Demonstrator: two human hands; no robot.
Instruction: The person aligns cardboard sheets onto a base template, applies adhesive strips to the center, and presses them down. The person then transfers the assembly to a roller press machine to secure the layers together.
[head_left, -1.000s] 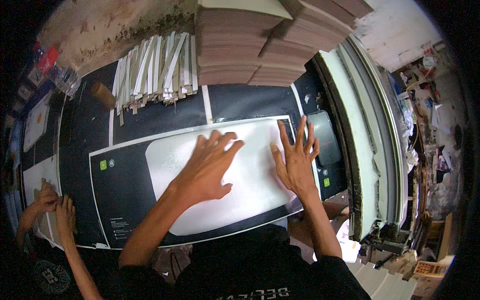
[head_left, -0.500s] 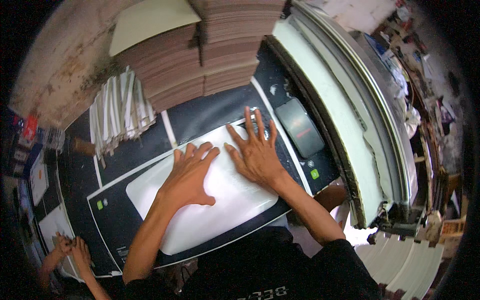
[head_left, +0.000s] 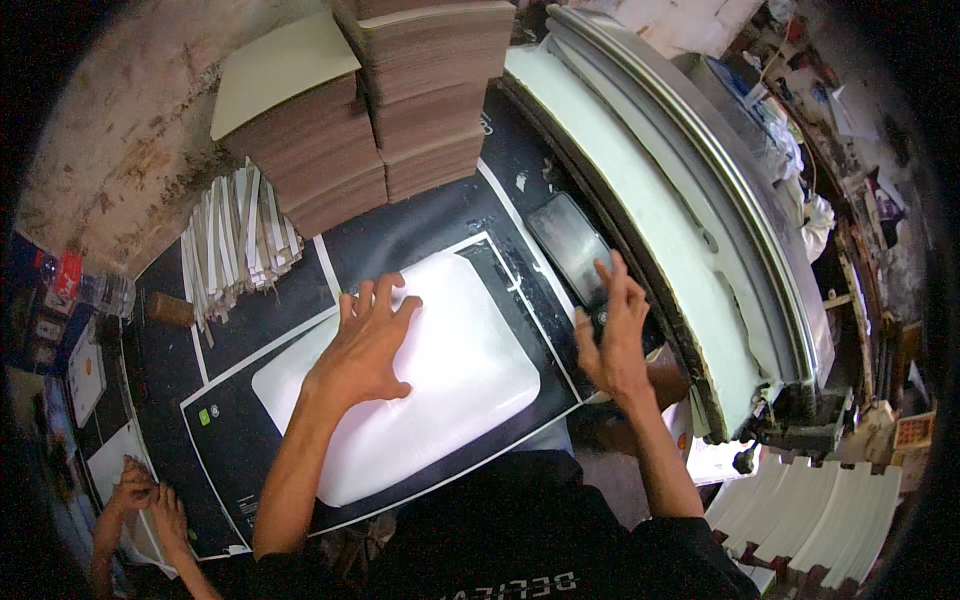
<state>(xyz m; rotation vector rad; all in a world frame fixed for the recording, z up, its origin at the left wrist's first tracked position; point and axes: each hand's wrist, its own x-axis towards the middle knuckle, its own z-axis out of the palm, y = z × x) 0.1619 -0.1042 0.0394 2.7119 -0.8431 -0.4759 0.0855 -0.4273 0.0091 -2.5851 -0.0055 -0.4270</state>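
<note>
A glossy white panel with rounded corners [head_left: 460, 370] lies in front of me on a black printed sheet with a white border [head_left: 230, 450]. My left hand [head_left: 362, 345] rests on the panel's left half with its fingers spread, pressing on it rather than gripping. To the right of the panel, my right hand [head_left: 617, 335] is held with the thumb and fingers apart. Its fingertips overlap the near right corner of a dark, shiny, rounded flat case [head_left: 570, 245]; I cannot tell whether they touch it.
Tall stacks of brown board [head_left: 425, 100] stand at the back, beside a bundle of pale strips [head_left: 238, 240]. A long white-and-metal machine edge [head_left: 660, 180] borders the right side. Another person's hands [head_left: 150, 500] work at far left. White ribbed pieces [head_left: 810, 515] sit lower right.
My right hand has left the white panel and moved right to the dark case. My left hand stays on the panel. The view has shifted slightly.
</note>
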